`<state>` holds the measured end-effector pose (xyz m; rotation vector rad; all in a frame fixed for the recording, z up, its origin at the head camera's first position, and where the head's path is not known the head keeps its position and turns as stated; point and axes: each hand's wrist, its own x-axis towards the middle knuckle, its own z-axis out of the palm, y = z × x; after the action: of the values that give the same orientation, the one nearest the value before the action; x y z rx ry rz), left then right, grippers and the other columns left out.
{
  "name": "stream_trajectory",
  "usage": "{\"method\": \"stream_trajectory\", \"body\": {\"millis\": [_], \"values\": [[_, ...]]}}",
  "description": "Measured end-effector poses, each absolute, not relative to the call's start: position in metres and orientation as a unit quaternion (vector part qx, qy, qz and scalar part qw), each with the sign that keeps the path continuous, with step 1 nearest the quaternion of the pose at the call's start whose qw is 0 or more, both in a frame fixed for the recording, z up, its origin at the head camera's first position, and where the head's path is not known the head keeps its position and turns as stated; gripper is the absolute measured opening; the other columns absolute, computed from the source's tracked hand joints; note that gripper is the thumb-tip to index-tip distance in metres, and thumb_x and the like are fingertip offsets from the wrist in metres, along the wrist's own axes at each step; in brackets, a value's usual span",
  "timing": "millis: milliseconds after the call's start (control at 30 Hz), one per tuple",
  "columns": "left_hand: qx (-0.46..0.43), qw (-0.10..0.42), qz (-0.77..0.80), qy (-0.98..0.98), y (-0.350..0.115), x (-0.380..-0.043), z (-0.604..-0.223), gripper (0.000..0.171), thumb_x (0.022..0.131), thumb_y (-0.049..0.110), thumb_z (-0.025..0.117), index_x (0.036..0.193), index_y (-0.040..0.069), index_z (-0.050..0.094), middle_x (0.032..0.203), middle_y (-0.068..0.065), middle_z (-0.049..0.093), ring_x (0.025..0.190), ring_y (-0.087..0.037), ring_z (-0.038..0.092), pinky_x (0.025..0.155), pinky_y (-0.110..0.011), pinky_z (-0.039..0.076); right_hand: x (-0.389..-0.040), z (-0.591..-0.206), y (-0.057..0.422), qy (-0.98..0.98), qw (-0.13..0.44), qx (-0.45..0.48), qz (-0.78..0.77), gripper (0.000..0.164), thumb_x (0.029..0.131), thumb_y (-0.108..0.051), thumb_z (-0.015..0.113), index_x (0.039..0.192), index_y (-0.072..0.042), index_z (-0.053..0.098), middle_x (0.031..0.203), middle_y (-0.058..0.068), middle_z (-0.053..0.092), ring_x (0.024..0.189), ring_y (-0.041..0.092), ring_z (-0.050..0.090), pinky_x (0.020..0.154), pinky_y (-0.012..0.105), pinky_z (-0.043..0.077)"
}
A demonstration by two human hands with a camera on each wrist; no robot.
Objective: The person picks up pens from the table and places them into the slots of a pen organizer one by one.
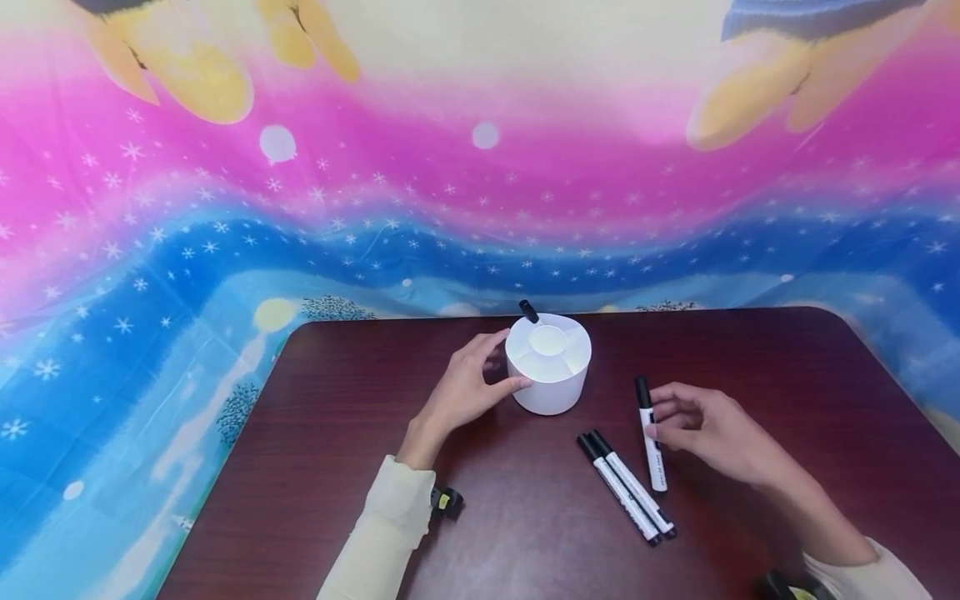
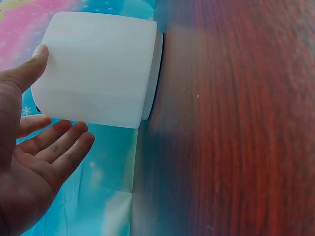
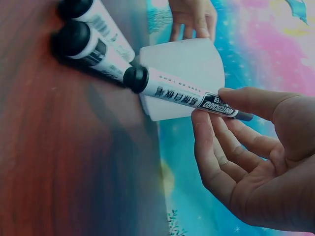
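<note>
A white round pen holder [image 1: 551, 392] with a divided top stands near the table's far edge. The black end of a marker [image 1: 529, 311] sticks up at its back. My left hand [image 1: 468, 379] holds the holder's left side, thumb near the front rim and fingers along the side; the left wrist view shows the thumb [image 2: 37, 66] against its white wall. To the right, my right hand [image 1: 712, 429] pinches a whiteboard marker [image 1: 651, 442] between thumb and fingers, black cap up. Two more black-capped markers [image 1: 626, 492] lie side by side, left of the pinched one.
The dark red-brown wooden table [image 1: 315, 500] has rounded far corners. Behind it hangs a colourful patterned cloth [image 1: 450, 200] in pink and blue. Dark straps with small devices [image 1: 447, 502] sit at both wrists.
</note>
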<state>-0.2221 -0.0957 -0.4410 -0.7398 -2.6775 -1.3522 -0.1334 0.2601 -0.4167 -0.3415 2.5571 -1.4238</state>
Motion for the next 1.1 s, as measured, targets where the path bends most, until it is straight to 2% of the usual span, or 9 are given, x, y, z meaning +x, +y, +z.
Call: {"method": "stream_trajectory", "body": {"millis": [200,467,733,967,1100], "values": [[-0.236,0.032,-0.423,-0.874,-0.096,-0.22,-0.441,0.082,0.091,0.039,0.088,0.16,0.014,0.051,0.141,-0.007,0.064,0.122,-0.028,0.074,0.104,-0.041,0.063,-0.136,-0.407,0.254,0.861,0.098,-0.108,-0.487,0.046,0.101,-0.015,0.077,0.139,0.005,0.061,0.12,0.019,0.075,0.095,0.005,0.076,0.076,0.028,0.067],[-0.233,0.027,-0.422,-0.876,-0.096,-0.22,-0.442,0.083,0.091,0.04,0.088,0.161,0.015,0.05,0.142,-0.006,0.064,0.122,-0.027,0.074,0.104,-0.039,0.063,-0.141,-0.399,0.248,0.848,0.083,-0.104,-0.514,0.048,0.101,-0.012,0.076,0.141,0.007,0.058,0.119,0.021,0.073,0.095,0.004,0.075,0.079,0.03,0.067],[-0.231,0.021,-0.433,-0.871,-0.096,-0.22,-0.442,0.084,0.09,0.038,0.089,0.161,0.014,0.05,0.143,-0.008,0.063,0.124,-0.034,0.073,0.106,-0.046,0.062,-0.148,-0.389,0.242,0.837,0.072,-0.105,-0.532,0.049,0.101,-0.012,0.076,0.142,0.008,0.057,0.116,0.022,0.074,0.095,0.006,0.077,0.081,0.031,0.068],[-0.231,0.022,-0.433,-0.871,-0.095,-0.221,-0.439,0.084,0.09,0.039,0.089,0.16,0.015,0.051,0.143,-0.008,0.063,0.123,-0.032,0.073,0.105,-0.045,0.063,-0.156,-0.381,0.235,0.831,0.068,-0.104,-0.543,0.052,0.101,-0.012,0.076,0.144,0.01,0.054,0.118,0.025,0.073,0.095,0.007,0.078,0.083,0.032,0.068],[-0.234,0.019,-0.441,-0.866,-0.095,-0.222,-0.439,0.084,0.09,0.037,0.089,0.16,0.013,0.05,0.143,-0.011,0.063,0.124,-0.038,0.072,0.105,-0.051,0.062,-0.16,-0.376,0.231,0.827,0.068,-0.099,-0.549,0.053,0.101,-0.012,0.076,0.144,0.009,0.053,0.119,0.026,0.072,0.095,0.008,0.078,0.084,0.033,0.069]]}}
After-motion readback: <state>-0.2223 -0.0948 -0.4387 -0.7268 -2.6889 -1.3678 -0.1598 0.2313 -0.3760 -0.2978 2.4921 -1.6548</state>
